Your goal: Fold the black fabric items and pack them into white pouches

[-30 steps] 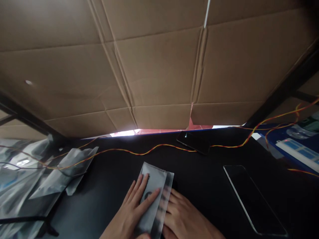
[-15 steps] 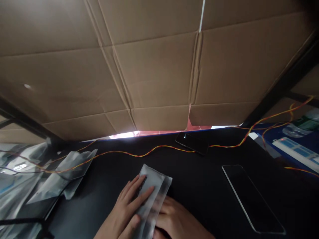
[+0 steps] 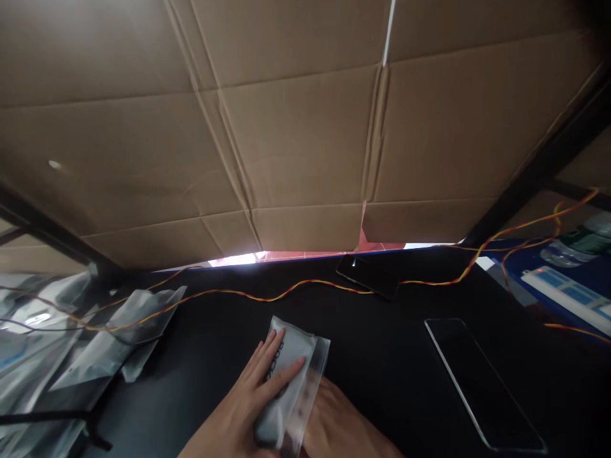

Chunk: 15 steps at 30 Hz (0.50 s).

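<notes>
A frosted plastic bag [image 3: 298, 346] with dark lettering and a clear strip along its right edge lies tilted at the bottom middle of the head view. Something greyish shows through its lower end; I cannot make out what it is. My left hand [image 3: 248, 394] rests on top of the bag, fingers stretched and spread, partly covering the lettering. My right hand [image 3: 337, 420] is closed at the bag's right edge, its fingers tucked under the clear strip and mostly hidden.
A large dark phone-shaped slab [image 3: 482, 385] lies at right, with a smaller phone [image 3: 367, 276] farther back. Red-yellow twisted wire [image 3: 291, 289] crosses the black table [image 3: 210, 337]. More plastic bags [image 3: 119, 324] lie left. Cardboard [image 3: 296, 146] walls the back. A bottle [image 3: 577, 245] stands far right.
My left hand has slid slightly up and right over the bag, showing more lettering. My right hand has shifted a little down, with its fingers now more hidden.
</notes>
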Tool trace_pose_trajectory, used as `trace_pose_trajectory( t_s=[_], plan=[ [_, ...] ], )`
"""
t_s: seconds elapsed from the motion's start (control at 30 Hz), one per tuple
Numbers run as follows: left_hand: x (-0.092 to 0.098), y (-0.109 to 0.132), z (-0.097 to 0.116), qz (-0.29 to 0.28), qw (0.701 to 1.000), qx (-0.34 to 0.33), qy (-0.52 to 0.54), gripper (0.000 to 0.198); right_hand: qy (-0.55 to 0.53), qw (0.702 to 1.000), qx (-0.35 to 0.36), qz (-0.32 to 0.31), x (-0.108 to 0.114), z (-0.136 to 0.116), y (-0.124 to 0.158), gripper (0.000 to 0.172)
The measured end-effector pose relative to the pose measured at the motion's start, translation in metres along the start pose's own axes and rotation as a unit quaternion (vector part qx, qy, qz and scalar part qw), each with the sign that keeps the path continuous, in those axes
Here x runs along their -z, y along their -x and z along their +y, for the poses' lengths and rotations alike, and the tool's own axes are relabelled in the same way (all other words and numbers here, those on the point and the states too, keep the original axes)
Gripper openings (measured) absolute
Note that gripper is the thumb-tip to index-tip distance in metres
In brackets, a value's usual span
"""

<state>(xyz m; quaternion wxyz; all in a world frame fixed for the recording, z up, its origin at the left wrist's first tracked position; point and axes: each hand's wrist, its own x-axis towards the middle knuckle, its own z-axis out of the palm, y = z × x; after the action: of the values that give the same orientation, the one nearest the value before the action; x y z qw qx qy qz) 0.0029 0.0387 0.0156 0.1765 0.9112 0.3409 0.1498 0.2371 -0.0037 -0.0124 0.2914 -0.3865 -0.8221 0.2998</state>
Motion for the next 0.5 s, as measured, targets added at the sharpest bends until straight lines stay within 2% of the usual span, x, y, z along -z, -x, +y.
trace_pose_trajectory(
  t_s=[0.17, 0.27, 0.33, 0.4, 0.5],
  plan=[
    [0.006, 0.009, 0.006, 0.006, 0.998, 0.033, 0.053, 0.072, 0.009, 0.999, -0.034, 0.014, -0.014, -0.008, -0.009, 0.062],
    [0.008, 0.013, -0.005, 0.032, 0.998, 0.051, 0.029, 0.057, -0.006, 1.000, 0.002, -0.012, -0.006, -0.007, -0.011, 0.048],
    [0.009, 0.014, -0.015, 0.044, 0.998, 0.045, 0.002, 0.060, 0.005, 0.996, 0.066, -0.053, 0.008, -0.002, -0.006, 0.035],
    [0.009, 0.014, -0.023, 0.048, 0.998, 0.033, -0.020, 0.072, 0.049, 0.990, 0.101, -0.081, 0.024, 0.004, 0.004, 0.030],
    [0.005, 0.011, -0.027, 0.037, 0.998, 0.020, -0.036, 0.094, 0.105, 0.993, 0.019, -0.056, 0.038, 0.010, 0.019, 0.034]
  ],
)
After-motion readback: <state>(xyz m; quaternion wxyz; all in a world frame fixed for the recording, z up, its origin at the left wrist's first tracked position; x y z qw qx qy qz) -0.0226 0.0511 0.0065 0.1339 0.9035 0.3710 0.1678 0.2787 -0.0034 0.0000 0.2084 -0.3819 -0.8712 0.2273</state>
